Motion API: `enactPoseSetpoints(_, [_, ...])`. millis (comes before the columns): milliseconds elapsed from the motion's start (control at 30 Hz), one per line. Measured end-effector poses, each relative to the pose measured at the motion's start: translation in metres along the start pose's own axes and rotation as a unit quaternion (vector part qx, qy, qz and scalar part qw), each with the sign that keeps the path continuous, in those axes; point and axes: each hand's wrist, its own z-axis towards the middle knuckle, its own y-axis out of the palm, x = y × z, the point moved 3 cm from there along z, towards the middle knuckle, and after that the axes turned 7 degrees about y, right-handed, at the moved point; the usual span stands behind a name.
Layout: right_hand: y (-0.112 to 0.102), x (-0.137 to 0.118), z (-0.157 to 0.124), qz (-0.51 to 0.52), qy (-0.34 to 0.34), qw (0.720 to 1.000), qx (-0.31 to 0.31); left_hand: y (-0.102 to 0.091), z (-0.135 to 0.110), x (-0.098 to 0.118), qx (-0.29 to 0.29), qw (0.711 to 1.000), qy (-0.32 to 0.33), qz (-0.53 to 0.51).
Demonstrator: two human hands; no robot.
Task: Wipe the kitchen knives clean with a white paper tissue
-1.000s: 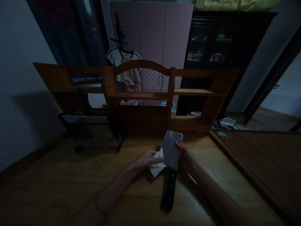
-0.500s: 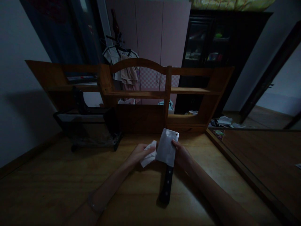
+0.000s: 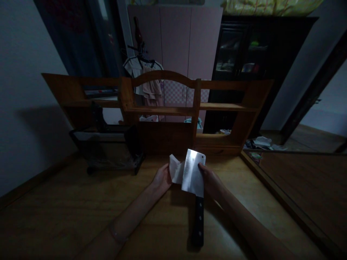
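Note:
A cleaver [image 3: 193, 172] with a broad steel blade and a black riveted handle is held above the wooden desk [image 3: 67, 209], blade away from me, handle toward me. My right hand [image 3: 211, 178] grips the blade's right edge. My left hand [image 3: 162, 177] pinches a crumpled white tissue [image 3: 175, 169] that touches the blade's left edge and passes behind it. The room is dim.
A wooden shelf unit [image 3: 162, 108] stands along the desk's back edge. A black wire rack [image 3: 108, 148] sits at the back left. Behind are a pink wardrobe [image 3: 176, 39], a dark glass cabinet [image 3: 244, 54] and hanging clothes [image 3: 146, 79]. The desk's right edge [image 3: 284, 202] drops to the floor.
The tissue moved from the front of the blade's lower left up along its left edge to behind the blade. The cleaver's handle swung to point straighter toward me.

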Motion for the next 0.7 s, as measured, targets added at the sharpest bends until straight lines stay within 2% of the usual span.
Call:
enactPoseSetpoints(167, [0.002,0.001,0.0,-0.038,-0.043,0.998,0.002,0.01,-0.001,-0.008,-0.029,0.999,-0.004,-0.033])
enactPoseSetpoints(300, [0.003,0.002,-0.001,-0.058,-0.057,0.997,-0.003,0.018,-0.006,-0.015,-0.053,0.997,0.045,0.026])
enactPoseSetpoints(467, [0.006,0.001,-0.004,-0.057,-0.041,0.997,-0.018,0.023,-0.01,-0.021,-0.073,0.986,0.092,0.118])
enactPoseSetpoints(600, [0.009,0.004,-0.003,-0.056,0.01,0.997,-0.045,0.02,-0.009,-0.021,-0.101,0.978,0.091,0.156])
enactPoseSetpoints(700, [0.005,0.003,0.0,-0.087,-0.012,0.996,-0.007,0.014,-0.008,-0.02,-0.091,0.977,0.079,0.176])
